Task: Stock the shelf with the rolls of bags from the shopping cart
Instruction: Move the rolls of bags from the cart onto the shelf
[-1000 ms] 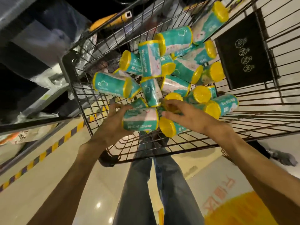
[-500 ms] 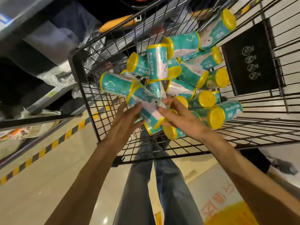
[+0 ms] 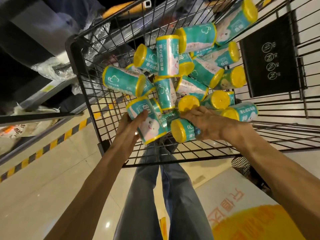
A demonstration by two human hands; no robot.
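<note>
Both hands are reaching into the cart (image 3: 81,70) from its near end, where the pile of rolls (image 3: 183,71) is lying loose on the wire floor. The left hand (image 3: 129,126) is cupping one roll (image 3: 147,121) from the side and below, fingers (image 3: 141,116) wrapped against its teal label, so the roll is tilting with one yellow end up and the other down toward the person. That side grip is probably letting the palm take the weight while the roll is being lifted clear of its neighbours.

The right hand (image 3: 206,123) is lying over a second roll (image 3: 182,130) whose yellow end is facing the camera; the fingers are curling over its top and the thumb seems to be under it, so it is grasping this one too, though the far side of the grip is hidden. Taking one roll per hand is likely saving trips.

The remaining rolls are heaped at all angles toward the cart's far end, some touching the held ones, so pulling out could be dragging a neighbour along. The shelf (image 3: 43,90) is standing just left of the cart, within easy reach, and the bulk of the stocking is not yet done.
</note>
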